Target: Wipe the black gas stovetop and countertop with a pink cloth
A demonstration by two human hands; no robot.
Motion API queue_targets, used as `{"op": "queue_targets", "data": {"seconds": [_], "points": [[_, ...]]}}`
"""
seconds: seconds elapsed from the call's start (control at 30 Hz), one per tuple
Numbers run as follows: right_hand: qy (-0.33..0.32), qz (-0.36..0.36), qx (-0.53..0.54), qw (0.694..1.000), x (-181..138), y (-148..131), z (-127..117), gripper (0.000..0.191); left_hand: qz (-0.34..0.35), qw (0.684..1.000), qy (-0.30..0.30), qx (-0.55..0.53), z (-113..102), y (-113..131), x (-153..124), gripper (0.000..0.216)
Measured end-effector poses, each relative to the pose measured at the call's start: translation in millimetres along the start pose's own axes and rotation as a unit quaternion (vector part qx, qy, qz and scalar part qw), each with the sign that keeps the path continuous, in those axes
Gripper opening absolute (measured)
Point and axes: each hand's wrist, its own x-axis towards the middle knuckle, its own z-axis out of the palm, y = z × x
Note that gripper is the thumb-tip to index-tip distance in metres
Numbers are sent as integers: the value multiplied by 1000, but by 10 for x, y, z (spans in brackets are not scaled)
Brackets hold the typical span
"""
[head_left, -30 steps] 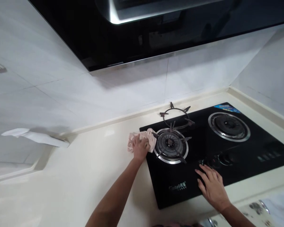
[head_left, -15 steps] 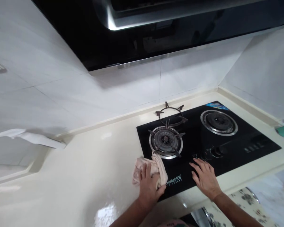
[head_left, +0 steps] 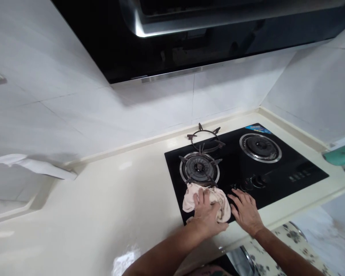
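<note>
My left hand [head_left: 207, 214] presses a crumpled pinkish-white cloth [head_left: 193, 194] onto the front of a black glass gas hob [head_left: 278, 176], just in front of the left burner [head_left: 199, 168]. Its fingers curl over the cloth. My right hand [head_left: 245, 209] lies flat on the hob's front edge right beside the cloth, fingers spread, close to the control knobs [head_left: 254, 181]. A loose pan support ring [head_left: 206, 138] rests behind the left burner. The right burner [head_left: 260, 147] is bare.
A cream countertop [head_left: 109, 214] stretches left of the hob to a sink edge [head_left: 20, 209]. White tiled walls rise behind, with a black range hood [head_left: 189, 34] overhead. A white rag [head_left: 28, 165] lies at the left. Teal items [head_left: 340, 158] show at the right edge.
My left hand has dragged the cloth from the hob's back left corner down to its front edge, then right toward my right hand. The right hand has stayed on the hob.
</note>
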Motion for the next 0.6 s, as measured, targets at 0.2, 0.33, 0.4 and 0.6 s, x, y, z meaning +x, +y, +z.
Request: {"op": "queue_targets", "data": {"seconds": [0.2, 0.33, 0.4, 0.6], "points": [[5, -5, 5, 1000, -33, 39, 21, 35, 103, 994, 7, 24, 90, -130, -321, 49], [11, 4, 10, 1000, -47, 57, 40, 34, 105, 994, 20, 29, 15, -417, -785, 50], [10, 6, 15, 1000, -46, 51, 35, 34, 62, 996, 46, 41, -135, -628, -1055, 46], [18, 7, 19, 1000, -54, 39, 39, 34, -105, 973, 147, 142, -663, -1217, -1694, 37]]}}
